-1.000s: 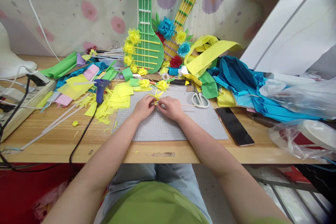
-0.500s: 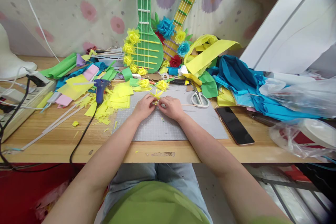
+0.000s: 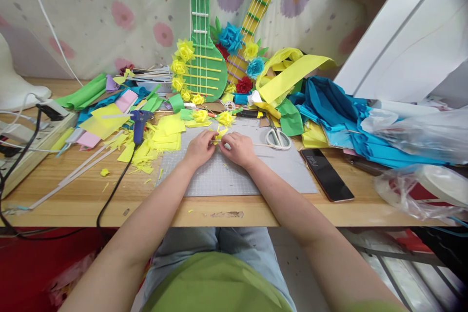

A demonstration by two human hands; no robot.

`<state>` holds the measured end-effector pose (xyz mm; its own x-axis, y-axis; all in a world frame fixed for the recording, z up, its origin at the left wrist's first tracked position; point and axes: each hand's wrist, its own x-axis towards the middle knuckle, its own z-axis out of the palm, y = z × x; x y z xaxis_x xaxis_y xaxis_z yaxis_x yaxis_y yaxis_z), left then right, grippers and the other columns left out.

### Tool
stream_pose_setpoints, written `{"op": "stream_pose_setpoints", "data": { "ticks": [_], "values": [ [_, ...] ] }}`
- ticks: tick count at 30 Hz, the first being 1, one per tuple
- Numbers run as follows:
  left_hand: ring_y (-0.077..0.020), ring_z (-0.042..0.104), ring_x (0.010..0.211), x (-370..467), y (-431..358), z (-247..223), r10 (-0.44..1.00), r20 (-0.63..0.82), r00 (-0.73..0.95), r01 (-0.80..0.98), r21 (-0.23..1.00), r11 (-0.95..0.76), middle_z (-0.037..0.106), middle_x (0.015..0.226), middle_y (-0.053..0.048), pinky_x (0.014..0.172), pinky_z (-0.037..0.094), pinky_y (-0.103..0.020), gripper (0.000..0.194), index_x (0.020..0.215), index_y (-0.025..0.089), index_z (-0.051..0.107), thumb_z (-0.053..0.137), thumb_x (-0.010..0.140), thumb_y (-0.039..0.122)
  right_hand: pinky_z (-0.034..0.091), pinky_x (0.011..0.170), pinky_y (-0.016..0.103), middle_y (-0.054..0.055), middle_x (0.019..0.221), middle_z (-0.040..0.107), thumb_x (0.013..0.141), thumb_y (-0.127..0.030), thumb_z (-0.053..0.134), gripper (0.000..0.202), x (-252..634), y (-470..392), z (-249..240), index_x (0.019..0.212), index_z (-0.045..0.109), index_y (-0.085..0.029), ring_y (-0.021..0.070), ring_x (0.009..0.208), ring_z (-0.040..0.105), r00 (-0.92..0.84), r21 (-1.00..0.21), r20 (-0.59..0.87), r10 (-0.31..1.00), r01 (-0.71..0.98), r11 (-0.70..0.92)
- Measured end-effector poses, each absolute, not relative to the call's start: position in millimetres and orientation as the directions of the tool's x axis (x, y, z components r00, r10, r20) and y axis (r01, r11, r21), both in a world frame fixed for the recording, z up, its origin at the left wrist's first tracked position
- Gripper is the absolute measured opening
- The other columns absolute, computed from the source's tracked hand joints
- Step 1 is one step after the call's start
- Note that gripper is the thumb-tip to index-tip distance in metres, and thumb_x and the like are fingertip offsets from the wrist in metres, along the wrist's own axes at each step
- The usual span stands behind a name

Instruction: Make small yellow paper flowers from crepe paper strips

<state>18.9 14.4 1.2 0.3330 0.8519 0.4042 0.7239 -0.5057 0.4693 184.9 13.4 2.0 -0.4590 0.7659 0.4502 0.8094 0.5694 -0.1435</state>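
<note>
Over the grey cutting mat [image 3: 219, 180], my left hand [image 3: 200, 148] and my right hand [image 3: 237, 149] meet with fingers pinched on a small yellow paper piece [image 3: 221, 132]. A thin pale stick [image 3: 261, 145] extends to the right from my right hand. Two yellow paper flowers [image 3: 225, 118] lie just beyond my fingers. White-handled scissors [image 3: 278, 139] rest at the mat's right side. My fingertips hide part of the yellow piece.
A blue glue gun [image 3: 139, 126] stands among yellow paper sheets [image 3: 167, 132] on the left. A black phone [image 3: 327, 174] lies to the right. Behind are a green paper instrument [image 3: 208, 70] and blue paper [image 3: 329, 102].
The yellow piece between my fingers has turned and shows less of its spread strips. My hands have shifted slightly. The phone's screen now shows faint writing.
</note>
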Motion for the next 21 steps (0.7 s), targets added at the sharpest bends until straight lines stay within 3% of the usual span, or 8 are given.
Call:
{"op": "stream_pose_setpoints", "data": {
  "ticks": [6, 12, 21],
  "values": [
    [-0.0138, 0.056, 0.082, 22, 13, 3, 0.858, 0.43, 0.28, 0.736, 0.479, -0.479, 0.06, 0.095, -0.005, 0.076, 0.045, -0.026, 0.033, 0.106, 0.017, 0.051, 0.048, 0.073, 0.011, 0.03, 0.066, 0.027, 0.007, 0.082, 0.062, 0.087, -0.032, 0.039, 0.023, 183, 12, 3, 0.084, 0.057, -0.019, 0.018, 0.081, 0.05, -0.433, -0.141, 0.473, 0.767, 0.823, 0.551],
    [-0.0128, 0.057, 0.076, 31, 13, 1, 0.849, 0.484, 0.211, 0.745, 0.483, -0.46, 0.06, 0.093, -0.003, 0.073, 0.046, -0.026, 0.036, 0.107, 0.019, 0.048, 0.05, 0.072, 0.01, 0.031, 0.065, 0.027, 0.004, 0.084, 0.063, 0.082, -0.019, 0.044, 0.012, 178, 15, -1, 0.086, 0.055, -0.02, 0.0178, 0.08, 0.051, -0.396, -0.132, 0.546, 0.739, 0.83, 0.542],
    [-0.0158, 0.057, 0.089, 30, 15, -1, 0.822, 0.533, 0.2, 0.759, 0.446, -0.474, 0.06, 0.094, -0.004, 0.079, 0.047, -0.029, 0.039, 0.105, 0.02, 0.048, 0.049, 0.068, 0.006, 0.032, 0.064, 0.027, 0.004, 0.084, 0.064, 0.08, -0.016, 0.045, 0.011, 179, 16, -1, 0.086, 0.055, -0.02, 0.0179, 0.08, 0.052, -0.399, -0.176, 0.533, 0.746, 0.81, 0.559]
  ]
}}
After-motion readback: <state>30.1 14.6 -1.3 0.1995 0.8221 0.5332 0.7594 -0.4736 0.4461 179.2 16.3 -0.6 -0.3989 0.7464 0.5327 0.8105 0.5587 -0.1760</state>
